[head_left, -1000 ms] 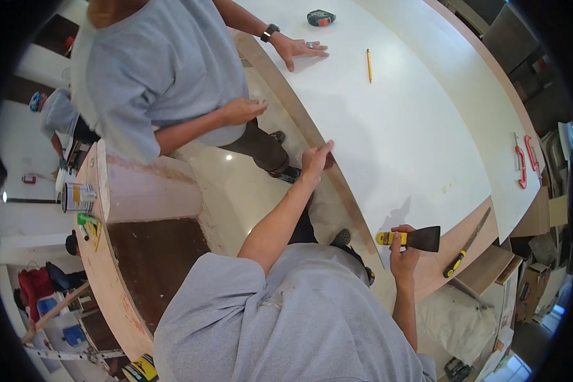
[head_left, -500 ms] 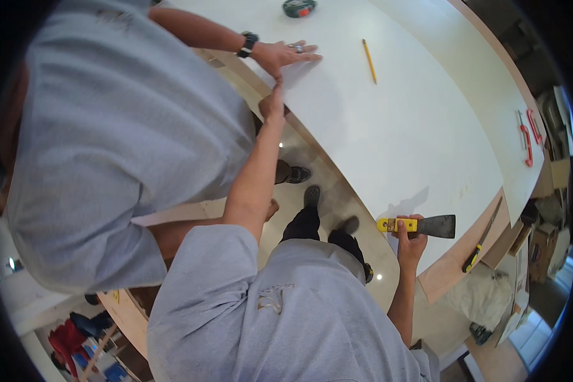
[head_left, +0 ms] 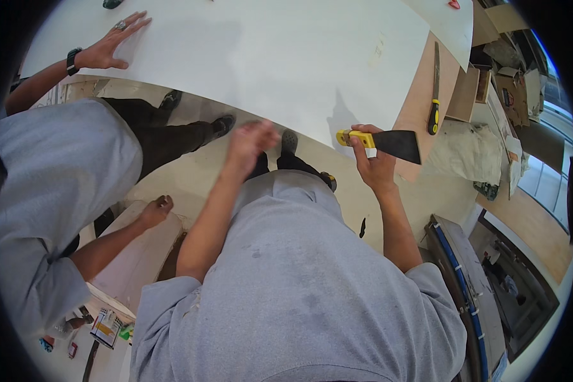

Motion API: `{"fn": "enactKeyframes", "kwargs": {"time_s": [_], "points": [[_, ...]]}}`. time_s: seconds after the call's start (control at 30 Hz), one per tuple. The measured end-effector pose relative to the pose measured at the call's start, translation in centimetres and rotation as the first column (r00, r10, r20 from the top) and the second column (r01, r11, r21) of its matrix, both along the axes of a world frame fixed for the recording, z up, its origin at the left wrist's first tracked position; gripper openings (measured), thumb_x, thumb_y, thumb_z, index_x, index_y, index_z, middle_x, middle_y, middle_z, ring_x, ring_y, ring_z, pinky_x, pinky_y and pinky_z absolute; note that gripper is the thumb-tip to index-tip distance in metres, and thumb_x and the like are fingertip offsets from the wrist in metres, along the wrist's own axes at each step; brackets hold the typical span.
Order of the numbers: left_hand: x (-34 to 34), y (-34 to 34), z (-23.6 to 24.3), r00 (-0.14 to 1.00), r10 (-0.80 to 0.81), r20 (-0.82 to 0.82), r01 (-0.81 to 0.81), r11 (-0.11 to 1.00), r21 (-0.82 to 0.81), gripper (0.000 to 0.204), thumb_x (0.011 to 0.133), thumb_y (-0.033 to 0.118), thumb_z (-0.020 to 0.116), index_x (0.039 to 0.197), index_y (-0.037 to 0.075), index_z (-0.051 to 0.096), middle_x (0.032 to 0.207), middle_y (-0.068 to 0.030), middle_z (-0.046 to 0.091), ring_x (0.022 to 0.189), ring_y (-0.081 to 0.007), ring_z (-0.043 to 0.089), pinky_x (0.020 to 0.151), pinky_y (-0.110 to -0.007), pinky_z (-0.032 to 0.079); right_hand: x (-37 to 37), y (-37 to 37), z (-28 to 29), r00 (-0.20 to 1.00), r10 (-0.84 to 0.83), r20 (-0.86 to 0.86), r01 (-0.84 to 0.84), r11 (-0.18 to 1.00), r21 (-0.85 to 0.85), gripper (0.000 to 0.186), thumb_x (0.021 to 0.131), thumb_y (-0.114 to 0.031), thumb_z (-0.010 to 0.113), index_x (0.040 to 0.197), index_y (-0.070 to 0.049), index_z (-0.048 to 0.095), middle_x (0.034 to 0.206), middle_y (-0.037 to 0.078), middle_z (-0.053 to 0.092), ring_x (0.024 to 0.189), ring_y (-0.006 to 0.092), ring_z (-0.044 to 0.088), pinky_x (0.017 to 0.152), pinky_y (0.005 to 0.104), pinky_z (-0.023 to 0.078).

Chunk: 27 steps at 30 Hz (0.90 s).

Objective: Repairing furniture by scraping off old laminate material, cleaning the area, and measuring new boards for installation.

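Note:
My right hand grips a putty knife by its yellow handle, thumb on the side, its wide dark blade pointing right. It is held over the near edge of the white panel, on which its shadow falls. My left hand is in the air just short of the panel's edge, in front of my body. Motion blurs its fingers, and nothing shows in it.
A co-worker at left rests one hand on the panel; the other hand hangs lower. A file with a black-and-yellow handle lies on a wooden strip at right. Beyond are a plastic bag and cardboard boxes.
The view has swung right. My left hand has drawn back from the panel's edge beside the co-worker's hand toward my body. My right hand keeps hold of the putty knife.

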State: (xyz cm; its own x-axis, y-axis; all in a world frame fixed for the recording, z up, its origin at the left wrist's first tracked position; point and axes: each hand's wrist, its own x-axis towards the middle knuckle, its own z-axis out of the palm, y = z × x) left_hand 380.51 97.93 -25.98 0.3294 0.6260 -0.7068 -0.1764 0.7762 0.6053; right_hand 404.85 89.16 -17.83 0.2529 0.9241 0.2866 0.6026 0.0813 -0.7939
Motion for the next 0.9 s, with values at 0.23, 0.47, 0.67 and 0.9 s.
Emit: {"fn": "enactKeyframes", "kwargs": {"time_s": [0.23, 0.47, 0.67, 0.9], "points": [[9.4, -5.9, 2.7, 0.875, -0.451, 0.178, 0.468, 0.882, -0.063, 0.046, 0.084, 0.041, 0.06, 0.098, -0.002, 0.055, 0.087, -0.0105, 0.062, 0.08, -0.0187, 0.063, 0.071, -0.027, 0.051, 3.3, -2.9, 0.9, 0.995, -0.101, -0.01, 0.097, 0.975, -0.202, 0.013, 0.085, -0.011, 0.061, 0.095, -0.002, 0.058, 0.085, 0.008, 0.062, 0.075, 0.015, 0.059, 0.067, 0.0271, 0.046], [11.3, -6.2, 2.5, 0.91, -0.414, -0.037, 0.41, 0.908, -0.088, 0.056, 0.083, 0.049, 0.058, 0.092, -0.006, 0.057, 0.084, -0.014, 0.063, 0.076, -0.0184, 0.063, 0.066, -0.027, 0.052, 3.9, -4.1, 0.0, 0.995, -0.098, 0.005, 0.098, 0.989, -0.111, 0.018, 0.083, -0.01, 0.062, 0.097, -0.001, 0.056, 0.087, 0.009, 0.062, 0.078, 0.0194, 0.06, 0.069, 0.0294, 0.046], [9.9, -5.6, 1.7, 0.958, -0.288, -0.01, 0.288, 0.957, 0.034, 0.044, 0.085, 0.035, 0.061, 0.096, -0.008, 0.056, 0.086, -0.013, 0.063, 0.078, -0.0182, 0.063, 0.07, -0.026, 0.051, 1.4, -2.5, -0.5, 0.996, -0.018, -0.093, 0.017, 1.0, -0.013, 0.019, 0.083, -0.012, 0.063, 0.098, -0.002, 0.056, 0.088, 0.009, 0.062, 0.078, 0.021, 0.06, 0.069, 0.0301, 0.046], [9.4, -5.0, 1.6, 0.98, -0.197, 0.028, 0.196, 0.98, 0.027, 0.037, 0.083, 0.023, 0.064, 0.094, -0.012, 0.056, 0.086, -0.0168, 0.063, 0.08, -0.0205, 0.064, 0.072, -0.028, 0.053, 0.7, -1.1, -0.7, 0.99, 0.12, 0.075, -0.116, 0.992, -0.057, 0.022, 0.08, -0.01, 0.064, 0.1, -0.004, 0.057, 0.092, 0.013, 0.063, 0.083, 0.0262, 0.062, 0.07, 0.0313, 0.048]]}}
